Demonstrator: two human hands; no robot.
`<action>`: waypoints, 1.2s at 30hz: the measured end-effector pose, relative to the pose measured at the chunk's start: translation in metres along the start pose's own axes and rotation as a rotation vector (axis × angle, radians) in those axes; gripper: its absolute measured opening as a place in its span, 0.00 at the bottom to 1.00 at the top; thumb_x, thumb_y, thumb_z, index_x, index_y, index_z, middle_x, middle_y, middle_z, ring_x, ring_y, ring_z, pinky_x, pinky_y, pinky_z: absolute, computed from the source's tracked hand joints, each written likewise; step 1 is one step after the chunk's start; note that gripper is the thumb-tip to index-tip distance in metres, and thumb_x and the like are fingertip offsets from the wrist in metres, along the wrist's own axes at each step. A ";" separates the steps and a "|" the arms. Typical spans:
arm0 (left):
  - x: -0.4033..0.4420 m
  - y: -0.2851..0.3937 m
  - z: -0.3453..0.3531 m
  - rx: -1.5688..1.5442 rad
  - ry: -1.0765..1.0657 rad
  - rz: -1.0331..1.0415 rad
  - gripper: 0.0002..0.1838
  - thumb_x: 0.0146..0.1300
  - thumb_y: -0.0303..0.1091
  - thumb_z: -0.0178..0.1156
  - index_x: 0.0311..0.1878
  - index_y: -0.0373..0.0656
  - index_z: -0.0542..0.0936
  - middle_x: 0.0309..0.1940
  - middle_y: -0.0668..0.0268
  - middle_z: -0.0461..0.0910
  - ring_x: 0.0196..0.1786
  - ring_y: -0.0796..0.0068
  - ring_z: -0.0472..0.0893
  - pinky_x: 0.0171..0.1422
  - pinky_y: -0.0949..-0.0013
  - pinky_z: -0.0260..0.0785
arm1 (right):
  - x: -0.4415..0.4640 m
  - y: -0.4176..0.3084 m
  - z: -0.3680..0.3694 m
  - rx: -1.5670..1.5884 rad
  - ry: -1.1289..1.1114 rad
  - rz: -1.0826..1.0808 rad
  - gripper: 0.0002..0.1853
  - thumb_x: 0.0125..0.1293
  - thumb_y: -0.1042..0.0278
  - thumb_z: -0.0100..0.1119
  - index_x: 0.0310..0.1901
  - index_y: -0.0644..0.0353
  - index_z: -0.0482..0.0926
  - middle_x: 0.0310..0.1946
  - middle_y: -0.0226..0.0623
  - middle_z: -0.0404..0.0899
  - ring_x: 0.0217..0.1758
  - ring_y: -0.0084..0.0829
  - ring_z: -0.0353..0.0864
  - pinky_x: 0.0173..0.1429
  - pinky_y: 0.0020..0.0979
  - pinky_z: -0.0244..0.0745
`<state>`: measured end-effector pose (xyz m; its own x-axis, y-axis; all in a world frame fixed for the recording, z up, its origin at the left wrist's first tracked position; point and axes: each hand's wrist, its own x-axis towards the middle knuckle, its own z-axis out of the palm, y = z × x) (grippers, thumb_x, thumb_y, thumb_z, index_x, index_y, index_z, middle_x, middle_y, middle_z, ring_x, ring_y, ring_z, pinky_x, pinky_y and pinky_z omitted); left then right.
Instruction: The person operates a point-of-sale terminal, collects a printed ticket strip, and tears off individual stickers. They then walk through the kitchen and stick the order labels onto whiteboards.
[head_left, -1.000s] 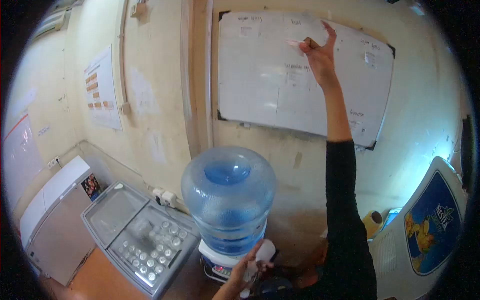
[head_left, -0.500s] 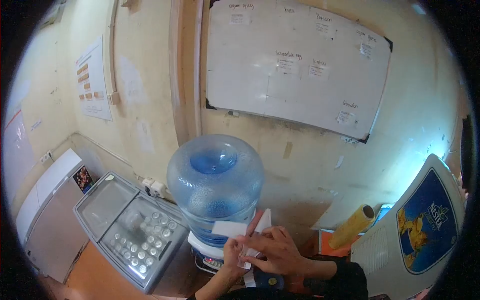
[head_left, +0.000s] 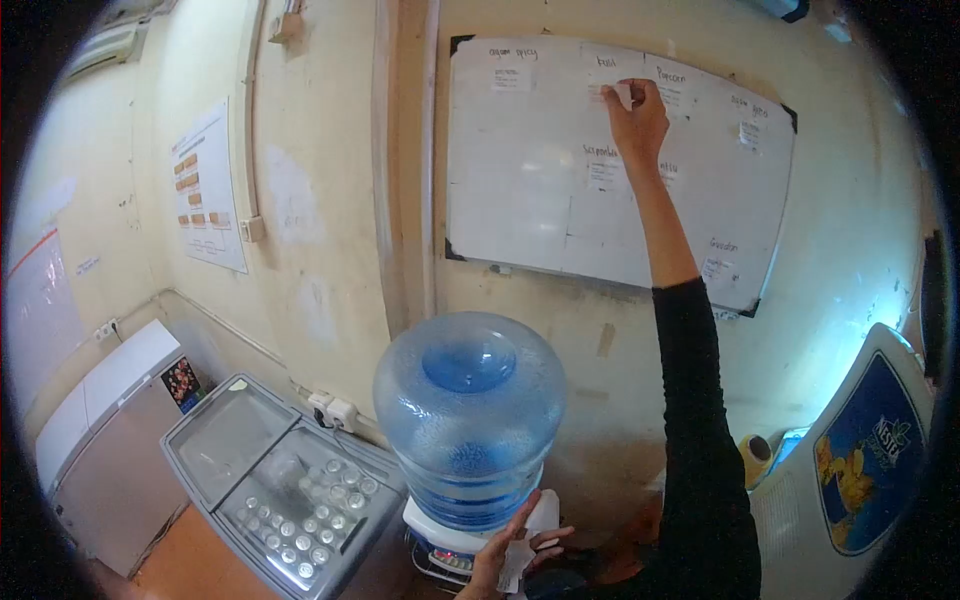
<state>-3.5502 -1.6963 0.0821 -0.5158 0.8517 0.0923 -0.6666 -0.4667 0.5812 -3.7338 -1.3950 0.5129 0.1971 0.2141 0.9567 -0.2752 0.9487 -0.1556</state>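
My right hand (head_left: 638,122) is raised to the whiteboard (head_left: 520,190), its fingers closed on a small white paper label (head_left: 617,95) under the handwritten word near the top. Other printed labels and handwritten words are spread over the board. Low in front of the water dispenser, my left hand (head_left: 505,552) holds white paper slips (head_left: 517,562) against its palm, with some fingers stretched out to the right. A blue water bottle (head_left: 470,410) stands on the dispenser just above my left hand.
A grey chest freezer (head_left: 285,480) with cans inside stands at the left, beside a white cabinet (head_left: 115,430). Wall sockets (head_left: 335,410) sit behind it. At the right are a yellow roll (head_left: 757,450) and a large white container with a blue sticker (head_left: 872,455).
Half a second ago both hands were together over the papers. My right hand has since gone up to the board with a label, and my left hand stays low. The view has tilted up.
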 end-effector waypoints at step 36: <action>-0.001 0.034 0.032 0.020 -0.017 0.178 0.47 0.59 0.50 0.53 0.75 0.35 0.46 0.33 0.54 0.77 0.24 0.74 0.74 0.31 0.74 0.65 | -0.293 -0.097 -0.307 0.849 -1.377 0.993 0.26 0.58 0.70 0.69 0.54 0.57 0.64 0.45 0.33 0.72 0.51 0.25 0.74 0.60 0.32 0.67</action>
<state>-3.5555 -1.7051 0.1276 -0.6159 0.7597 0.2087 -0.5544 -0.6061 0.5703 -3.4759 -1.4785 0.1728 -0.9669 -0.1805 0.1802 -0.2119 0.1750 -0.9615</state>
